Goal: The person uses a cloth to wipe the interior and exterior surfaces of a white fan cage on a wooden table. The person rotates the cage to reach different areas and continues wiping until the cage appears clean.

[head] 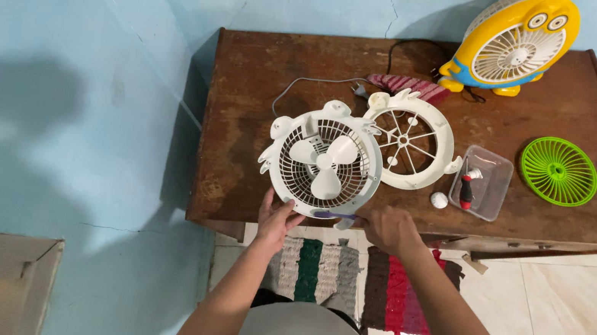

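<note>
A small white fan body (pixel 326 165) with a round grille and white blades lies face up near the front edge of the brown wooden table (pixel 245 107). My left hand (pixel 275 217) grips its lower left rim. My right hand (pixel 389 229) is closed on a thin blue-handled tool (pixel 334 215), whose tip points left at the fan's bottom edge. A separate white ring-shaped fan housing with spokes (pixel 411 140) lies just right of the fan, touching it.
A clear plastic tray (pixel 494 187) holding a red-and-black screwdriver (pixel 467 190) sits right of the housing, a small white knob (pixel 438 200) beside it. A green grille (pixel 558 171) lies far right. A yellow fan (pixel 513 41) stands at the back. A striped rug (pixel 360 279) is below.
</note>
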